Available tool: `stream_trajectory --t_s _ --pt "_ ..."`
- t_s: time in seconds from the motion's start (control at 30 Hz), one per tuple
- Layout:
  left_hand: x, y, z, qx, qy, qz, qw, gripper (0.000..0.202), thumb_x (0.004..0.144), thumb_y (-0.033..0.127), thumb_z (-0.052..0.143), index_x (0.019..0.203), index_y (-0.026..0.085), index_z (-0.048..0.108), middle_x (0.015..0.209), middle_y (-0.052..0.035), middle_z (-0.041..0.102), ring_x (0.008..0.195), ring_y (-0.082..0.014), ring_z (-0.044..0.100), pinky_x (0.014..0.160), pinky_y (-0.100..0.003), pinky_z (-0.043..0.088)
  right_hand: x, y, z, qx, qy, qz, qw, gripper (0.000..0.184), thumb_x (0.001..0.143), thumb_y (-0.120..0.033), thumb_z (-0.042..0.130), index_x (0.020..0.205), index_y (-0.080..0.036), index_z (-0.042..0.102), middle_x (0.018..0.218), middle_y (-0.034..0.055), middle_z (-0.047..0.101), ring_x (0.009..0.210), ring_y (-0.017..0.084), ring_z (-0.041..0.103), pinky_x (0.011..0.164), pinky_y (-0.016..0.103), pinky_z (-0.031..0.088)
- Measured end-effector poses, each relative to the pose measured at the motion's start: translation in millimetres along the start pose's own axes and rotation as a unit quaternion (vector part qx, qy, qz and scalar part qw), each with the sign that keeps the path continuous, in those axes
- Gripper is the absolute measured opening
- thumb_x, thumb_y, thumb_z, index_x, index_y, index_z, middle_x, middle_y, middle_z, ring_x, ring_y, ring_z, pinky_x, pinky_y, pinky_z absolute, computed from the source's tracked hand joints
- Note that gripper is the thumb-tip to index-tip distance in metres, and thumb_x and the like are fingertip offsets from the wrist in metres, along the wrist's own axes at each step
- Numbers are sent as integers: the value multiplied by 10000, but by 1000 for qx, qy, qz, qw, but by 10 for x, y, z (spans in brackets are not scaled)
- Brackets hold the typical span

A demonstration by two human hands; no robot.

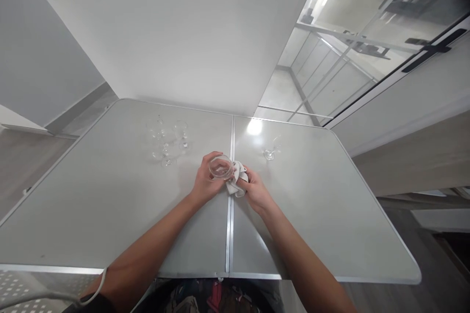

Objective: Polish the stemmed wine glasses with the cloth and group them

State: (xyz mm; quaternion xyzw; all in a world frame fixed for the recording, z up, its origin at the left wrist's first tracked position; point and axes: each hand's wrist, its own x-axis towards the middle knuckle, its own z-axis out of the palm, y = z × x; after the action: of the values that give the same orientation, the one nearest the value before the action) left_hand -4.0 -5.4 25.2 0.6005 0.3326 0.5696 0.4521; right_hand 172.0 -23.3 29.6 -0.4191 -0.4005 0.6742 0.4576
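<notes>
I am working over the table (110,205), near its middle seam, with three glasses (165,139) standing at the left and one (270,149) at the right. My left hand (205,183) is wrapping its fingers around a glass (221,167); my right hand (253,188) is pinching a cloth (235,181) against it. Squeezing too hard could crack it; a loose hold could drop it.

Three empty stemmed glasses (166,139) clustered upright on the left half of the grey table (91,205). One more stemmed glass (271,149) alone on the right half, well apart from them. Metal seam (230,215) down the middle.
</notes>
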Motion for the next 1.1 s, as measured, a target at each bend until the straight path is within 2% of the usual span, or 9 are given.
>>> stream_trajectory --t_s 0.27,0.4,0.5,0.63,0.77,0.83,0.93,1.0,1.1 --pt "40 60 9 -14 18 -20 1000 645 814 259 785 1307 268 371 934 -10 708 902 -189 733 800 -331 587 11 4 -16 -44 22 15 999 403 720 -407 848 1023 -172 724 921 48 714 792 180 617 723 273 472" --pt "24 44 19 6 9 -9 1000 619 792 243 803 1260 266 397 928 -7 713 903 -186 725 856 -362 580 4 -37 31 -24 37 -18 999 494 721 -356 834 1174 -223 685 1040 51 710 880 195 627 761 282 483" --pt "30 73 19 -23 42 -16 999 645 804 254 793 1287 282 367 926 3 697 944 -196 723 864 -384 591 -14 -115 -22 -48 47 -26 997 563 721 -316 798 1262 -250 654 1071 39 698 892 195 615 766 282 483" --pt "58 106 22 -40 109 -31 993 628 830 288 770 1291 303 343 897 21 674 1022 -213 714 920 -445 584 -26 -185 -197 -93 60 -57 992 169 797 -306 645 902 -191 711 818 14 626 723 153 529 618 245 406" --pt "42 67 39 23 95 -45 994 644 837 305 761 1322 283 337 920 -1 694 1072 -242 710 989 -487 534 -20 -175 -227 -155 24 -70 985 427 940 -463 464 630 -194 583 696 15 527 639 149 482 602 276 406" --pt "15 33 47 64 72 -38 995 649 838 295 758 1337 274 343 955 -17 707 1092 -246 705 1016 -490 509 -23 -174 -168 -230 29 -109 967 467 919 -495 545 564 -192 545 742 23 543 656 145 502 639 286 430" --pt "-27 -20 44 114 44 -9 992 695 830 267 762 1375 275 330 992 -21 723 1122 -241 693 1042 -484 486 -34 -177 -65 -323 22 -168 931 197 831 -393 713 799 -199 692 902 31 611 732 148 564 722 291 471" --pt "-58 -55 39 148 30 7 989 696 814 257 773 1376 275 362 1062 -33 725 1151 -243 679 1036 -471 492 -43 -150 -17 -358 10 -188 915 267 818 -331 717 1064 -229 702 920 23 626 736 155 582 746 299 487" --pt "-114 -100 55 198 -15 23 980 545 817 253 757 1296 275 497 1238 -63 681 1155 -244 672 996 -438 529 -48 -41 20 -417 -2 -221 882 254 816 -241 657 1062 -247 718 970 41 662 834 192 633 796 310 495"
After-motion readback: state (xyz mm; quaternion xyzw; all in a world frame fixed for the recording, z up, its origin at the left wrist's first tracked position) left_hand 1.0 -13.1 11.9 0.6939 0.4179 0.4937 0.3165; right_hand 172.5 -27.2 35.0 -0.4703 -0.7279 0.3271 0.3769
